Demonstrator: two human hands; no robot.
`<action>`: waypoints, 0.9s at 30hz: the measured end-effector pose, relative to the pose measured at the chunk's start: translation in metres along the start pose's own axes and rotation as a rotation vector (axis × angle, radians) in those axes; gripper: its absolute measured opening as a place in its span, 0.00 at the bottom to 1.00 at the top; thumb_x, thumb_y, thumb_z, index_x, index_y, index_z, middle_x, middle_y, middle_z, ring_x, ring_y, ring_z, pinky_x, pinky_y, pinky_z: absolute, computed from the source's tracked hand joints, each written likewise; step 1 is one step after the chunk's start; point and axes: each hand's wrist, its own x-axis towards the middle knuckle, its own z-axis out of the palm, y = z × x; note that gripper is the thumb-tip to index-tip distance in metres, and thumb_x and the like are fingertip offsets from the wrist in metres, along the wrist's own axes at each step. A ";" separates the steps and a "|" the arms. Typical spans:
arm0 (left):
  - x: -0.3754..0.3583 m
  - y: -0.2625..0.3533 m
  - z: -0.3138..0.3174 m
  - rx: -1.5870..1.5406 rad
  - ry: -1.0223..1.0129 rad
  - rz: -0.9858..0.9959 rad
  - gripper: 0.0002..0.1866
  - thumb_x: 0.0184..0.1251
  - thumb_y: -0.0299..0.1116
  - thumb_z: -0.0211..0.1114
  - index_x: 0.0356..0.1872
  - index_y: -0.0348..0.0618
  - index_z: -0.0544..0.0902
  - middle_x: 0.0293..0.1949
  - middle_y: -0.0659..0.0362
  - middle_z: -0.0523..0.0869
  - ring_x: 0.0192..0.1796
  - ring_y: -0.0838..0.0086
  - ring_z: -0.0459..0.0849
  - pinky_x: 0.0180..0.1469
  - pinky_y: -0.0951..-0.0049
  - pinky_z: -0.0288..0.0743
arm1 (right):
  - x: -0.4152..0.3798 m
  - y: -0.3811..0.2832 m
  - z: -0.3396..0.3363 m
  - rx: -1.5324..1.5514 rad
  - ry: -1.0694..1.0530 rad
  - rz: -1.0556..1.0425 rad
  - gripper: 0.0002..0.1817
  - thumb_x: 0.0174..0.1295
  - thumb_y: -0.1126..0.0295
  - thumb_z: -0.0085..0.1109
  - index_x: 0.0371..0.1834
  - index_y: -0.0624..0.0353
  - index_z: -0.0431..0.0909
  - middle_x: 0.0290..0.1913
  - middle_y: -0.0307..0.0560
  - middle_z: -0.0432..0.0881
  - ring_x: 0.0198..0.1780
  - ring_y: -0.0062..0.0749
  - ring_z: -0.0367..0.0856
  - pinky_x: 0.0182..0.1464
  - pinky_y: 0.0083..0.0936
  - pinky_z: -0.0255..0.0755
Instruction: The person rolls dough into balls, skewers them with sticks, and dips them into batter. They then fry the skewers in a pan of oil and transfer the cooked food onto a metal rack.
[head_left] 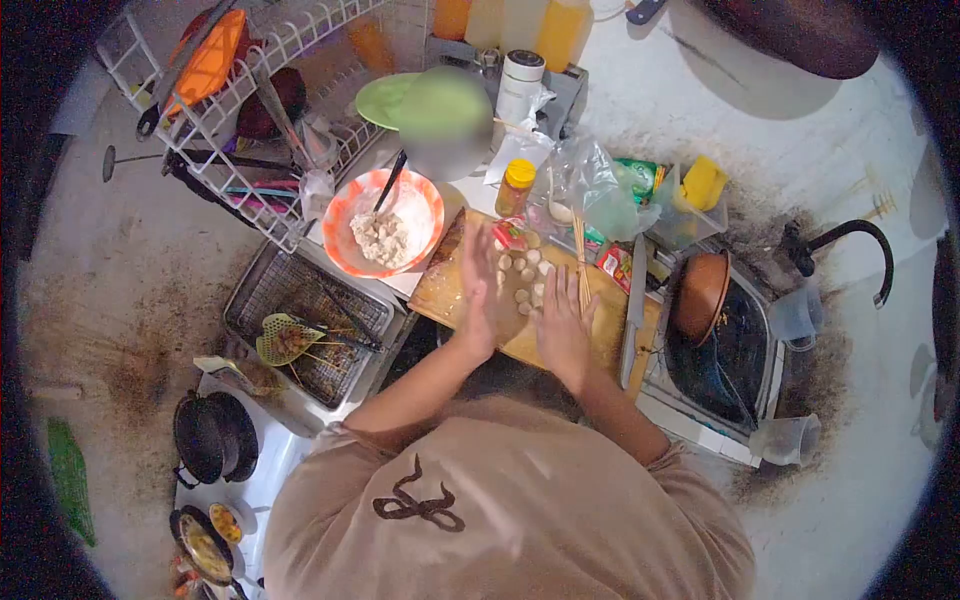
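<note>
Left hand: I see it flat and open, fingers together, palm turned toward the right hand, edge down on the cutting board.
Right hand: open, palm down on the board, gripping nothing; the two hands stand apart.
Dough balls: I count about nine, pale, clustered on the board between the hands.
Skewers: one bundle, just beside the balls.
Bowl: one, orange-rimmed, holding filling, on the worktop left of the board.
Knife: one, right of the board.
</note>
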 end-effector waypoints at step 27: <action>0.037 0.016 -0.071 0.013 -0.245 -0.082 0.44 0.53 0.64 0.44 0.64 0.43 0.45 0.63 0.47 0.52 0.65 0.57 0.51 0.64 0.59 0.37 | 0.019 0.002 0.007 -0.085 -0.112 0.355 0.41 0.52 0.49 0.43 0.64 0.59 0.42 0.67 0.59 0.36 0.67 0.57 0.33 0.56 0.67 0.29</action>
